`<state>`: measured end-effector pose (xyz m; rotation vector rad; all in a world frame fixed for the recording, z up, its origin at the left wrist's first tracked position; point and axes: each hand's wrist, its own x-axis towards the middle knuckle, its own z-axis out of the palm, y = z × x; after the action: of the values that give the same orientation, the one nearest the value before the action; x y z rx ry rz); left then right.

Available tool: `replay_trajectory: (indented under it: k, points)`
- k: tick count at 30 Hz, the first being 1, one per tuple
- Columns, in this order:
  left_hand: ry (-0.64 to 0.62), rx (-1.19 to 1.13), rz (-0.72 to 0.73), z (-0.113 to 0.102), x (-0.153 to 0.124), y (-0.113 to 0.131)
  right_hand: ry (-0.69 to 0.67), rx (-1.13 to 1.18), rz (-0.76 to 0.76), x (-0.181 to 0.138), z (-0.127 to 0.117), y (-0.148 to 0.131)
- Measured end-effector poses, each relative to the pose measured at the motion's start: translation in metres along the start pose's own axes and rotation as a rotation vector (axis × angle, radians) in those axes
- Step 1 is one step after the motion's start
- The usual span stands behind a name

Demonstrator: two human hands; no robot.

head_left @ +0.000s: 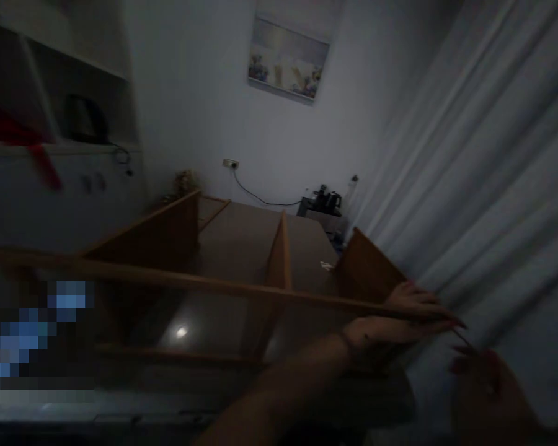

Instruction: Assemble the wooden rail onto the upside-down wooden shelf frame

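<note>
A brown wooden shelf frame (214, 284) lies on a glossy grey-brown table (242, 235), with upright boards crossing between its long rails. My left hand (404, 313) is closed around the right end of the near top rail, its fingers on both sides of the wood. Just right of that corner, my right hand (486, 384) is closed on a thin rod-like tool (465, 339) that points at the rail's end. Darkness and blur hide what kind of tool it is.
A pale curtain (506, 186) hangs close on the right. White cabinets (65, 204) stand at the left, with a red cloth (9, 130) on them. Behind the table is a small stand (323, 210) with a kettle (333, 199). A cord (265, 201) runs from the wall socket (230, 163).
</note>
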<state>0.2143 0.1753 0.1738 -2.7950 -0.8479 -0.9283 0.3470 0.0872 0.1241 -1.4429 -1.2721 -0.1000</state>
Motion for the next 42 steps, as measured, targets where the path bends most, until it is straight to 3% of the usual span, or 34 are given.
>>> replay_trajectory:
  k: [3, 6, 8, 12, 17, 20, 24, 27, 30, 33, 38, 42]
  points:
    - [0.272, -0.279, 0.057, 0.019, 0.006, -0.005, 0.185, -0.236, -0.224, 0.012, -0.005, 0.005]
    - [0.316, -0.423, 0.072, 0.029, 0.006, -0.008, 0.184, -0.290, -0.269, 0.016, -0.007, -0.001]
    - [0.296, -0.474, 0.078, 0.028, 0.005, -0.007, 0.168, -0.238, -0.162, 0.015, -0.008, -0.010]
    - [0.292, -0.518, 0.076, 0.025, 0.006, -0.005, -0.039, 0.198, 0.194, 0.010, -0.009, -0.028]
    - [0.282, -0.410, 0.101, 0.029, 0.010, -0.008, -0.144, 0.398, 0.254, 0.012, -0.009, -0.030]
    - [0.265, -0.379, 0.083, 0.028, 0.010, -0.008, -0.111, 0.287, 0.141, 0.012, -0.013, -0.025]
    - [0.241, -0.400, 0.061, 0.024, 0.009, -0.006, 0.028, 0.062, -0.211, 0.011, -0.027, -0.006]
    - [0.234, -0.409, 0.058, 0.021, 0.008, -0.005, -0.013, -0.043, -0.521, 0.014, -0.037, 0.009]
    - [0.233, -0.398, 0.060, 0.022, 0.008, -0.004, -0.051, -0.070, -0.645, 0.016, -0.038, 0.010]
    - [0.226, -0.392, 0.068, 0.023, 0.009, -0.005, 0.020, 0.040, -0.481, 0.014, -0.027, -0.001]
    - [0.235, -0.393, 0.057, 0.025, 0.009, -0.005, 0.044, 0.523, 0.077, 0.008, -0.006, -0.022]
    - [0.288, -0.409, 0.091, 0.027, 0.009, -0.005, -0.017, 0.689, 0.239, 0.007, -0.003, -0.021]
